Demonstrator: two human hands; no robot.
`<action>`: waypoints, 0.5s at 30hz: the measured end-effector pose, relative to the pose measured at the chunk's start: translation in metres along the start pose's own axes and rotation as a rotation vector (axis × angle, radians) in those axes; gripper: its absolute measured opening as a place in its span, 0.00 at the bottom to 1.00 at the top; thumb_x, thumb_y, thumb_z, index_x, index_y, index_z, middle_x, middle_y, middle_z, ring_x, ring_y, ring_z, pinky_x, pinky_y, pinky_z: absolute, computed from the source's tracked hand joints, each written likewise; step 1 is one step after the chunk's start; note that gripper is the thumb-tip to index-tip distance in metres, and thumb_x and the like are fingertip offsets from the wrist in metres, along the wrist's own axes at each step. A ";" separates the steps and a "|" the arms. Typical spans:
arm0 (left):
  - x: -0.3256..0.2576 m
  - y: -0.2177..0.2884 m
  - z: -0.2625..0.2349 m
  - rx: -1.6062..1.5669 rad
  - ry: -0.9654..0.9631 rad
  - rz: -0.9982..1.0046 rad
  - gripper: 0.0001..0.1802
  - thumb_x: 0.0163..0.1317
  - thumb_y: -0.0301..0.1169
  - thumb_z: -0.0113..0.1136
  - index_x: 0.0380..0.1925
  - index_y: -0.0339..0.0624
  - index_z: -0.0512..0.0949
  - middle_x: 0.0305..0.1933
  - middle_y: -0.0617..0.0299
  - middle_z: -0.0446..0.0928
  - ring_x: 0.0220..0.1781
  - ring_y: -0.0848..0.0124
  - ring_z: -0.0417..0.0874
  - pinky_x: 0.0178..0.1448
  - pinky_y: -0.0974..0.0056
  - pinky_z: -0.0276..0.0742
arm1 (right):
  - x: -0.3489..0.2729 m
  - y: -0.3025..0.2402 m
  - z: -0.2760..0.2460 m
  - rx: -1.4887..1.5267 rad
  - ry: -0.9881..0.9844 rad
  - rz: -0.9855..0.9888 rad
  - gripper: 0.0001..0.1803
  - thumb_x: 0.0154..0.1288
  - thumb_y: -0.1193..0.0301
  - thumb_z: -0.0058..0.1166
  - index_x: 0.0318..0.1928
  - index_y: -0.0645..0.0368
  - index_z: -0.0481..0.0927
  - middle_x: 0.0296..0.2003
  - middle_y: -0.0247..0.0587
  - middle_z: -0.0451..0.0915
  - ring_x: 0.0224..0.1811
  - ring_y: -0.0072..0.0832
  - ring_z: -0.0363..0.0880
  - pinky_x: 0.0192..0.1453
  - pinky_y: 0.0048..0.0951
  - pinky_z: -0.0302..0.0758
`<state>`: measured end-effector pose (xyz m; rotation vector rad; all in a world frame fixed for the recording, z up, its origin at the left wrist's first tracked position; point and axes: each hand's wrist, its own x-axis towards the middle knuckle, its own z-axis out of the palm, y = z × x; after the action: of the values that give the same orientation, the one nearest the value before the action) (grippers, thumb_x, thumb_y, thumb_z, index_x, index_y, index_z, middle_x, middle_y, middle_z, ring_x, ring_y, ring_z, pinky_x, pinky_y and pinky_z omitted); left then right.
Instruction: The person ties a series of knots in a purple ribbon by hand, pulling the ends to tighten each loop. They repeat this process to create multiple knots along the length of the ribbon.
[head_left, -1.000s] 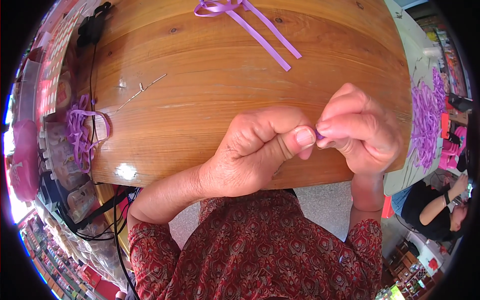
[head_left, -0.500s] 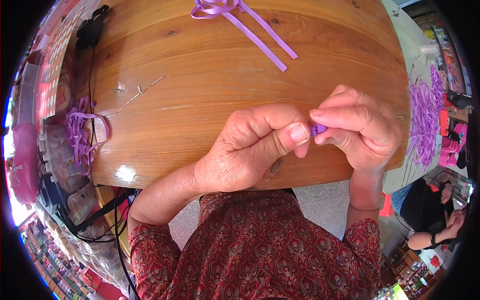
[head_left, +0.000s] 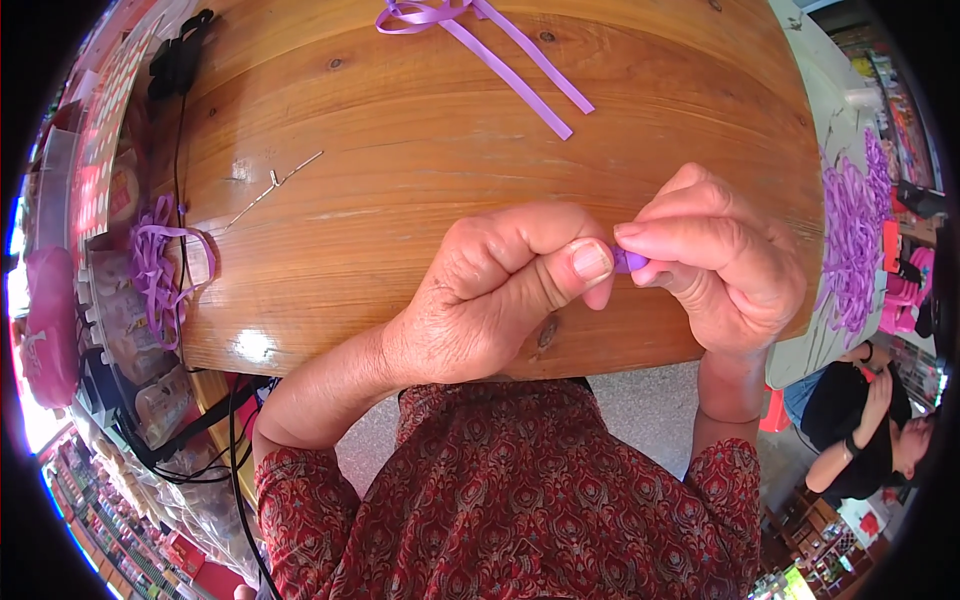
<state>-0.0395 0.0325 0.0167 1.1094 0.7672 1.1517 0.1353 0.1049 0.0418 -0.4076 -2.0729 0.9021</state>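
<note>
Between my two hands, over the near part of the table, is a small folded piece of purple ribbon (head_left: 630,261). My left hand (head_left: 505,285) is closed in a pinch on its left end, thumb on top. The fingertips and thumb of my right hand (head_left: 725,255) grip its right end. Most of the piece is hidden behind the fingers. At the far edge lies a loose purple ribbon (head_left: 510,72) with a looped part and two straight tails. A thin twisted wire tool (head_left: 272,187) rests on the left of the table.
The wooden table (head_left: 420,130) has a bundle of purple ribbon (head_left: 160,270) at its left edge, beside clear boxes and black cables. On a pale side table at the right lies a pile of purple ribbons (head_left: 850,240). Another person (head_left: 855,430) is at the lower right.
The purple piece between my fingers now shows a smoother, rounder surface. Both hands keep their pinch and have barely shifted. The person at the lower right has moved an arm and leaned over.
</note>
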 end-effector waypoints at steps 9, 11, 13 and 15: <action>-0.003 -0.002 0.001 -0.007 0.034 0.005 0.12 0.70 0.31 0.48 0.30 0.37 0.76 0.29 0.68 0.73 0.33 0.81 0.70 0.38 0.73 0.68 | -0.002 0.002 0.001 0.041 -0.005 0.016 0.12 0.55 0.69 0.61 0.33 0.67 0.81 0.26 0.43 0.80 0.24 0.28 0.73 0.27 0.25 0.67; -0.004 -0.002 0.001 -0.018 0.032 0.000 0.12 0.70 0.31 0.48 0.30 0.37 0.76 0.29 0.68 0.73 0.33 0.81 0.70 0.38 0.73 0.68 | -0.003 0.002 0.001 0.054 0.007 0.034 0.11 0.56 0.69 0.60 0.34 0.66 0.81 0.26 0.42 0.80 0.24 0.27 0.72 0.28 0.25 0.67; -0.003 -0.002 0.001 -0.032 0.027 -0.004 0.12 0.70 0.31 0.49 0.30 0.38 0.76 0.29 0.68 0.73 0.33 0.81 0.70 0.38 0.73 0.68 | -0.003 -0.001 0.001 0.048 0.009 0.049 0.11 0.57 0.69 0.60 0.34 0.66 0.81 0.26 0.42 0.79 0.24 0.27 0.72 0.29 0.26 0.67; -0.003 -0.003 0.002 -0.026 0.031 0.020 0.12 0.70 0.31 0.49 0.30 0.38 0.76 0.28 0.68 0.73 0.32 0.82 0.69 0.36 0.74 0.67 | -0.002 0.000 0.001 0.046 0.012 0.063 0.11 0.57 0.69 0.60 0.34 0.66 0.81 0.27 0.42 0.79 0.25 0.27 0.72 0.29 0.26 0.67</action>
<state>-0.0378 0.0295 0.0147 1.0824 0.7647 1.1943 0.1361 0.1031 0.0403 -0.4550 -2.0339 0.9808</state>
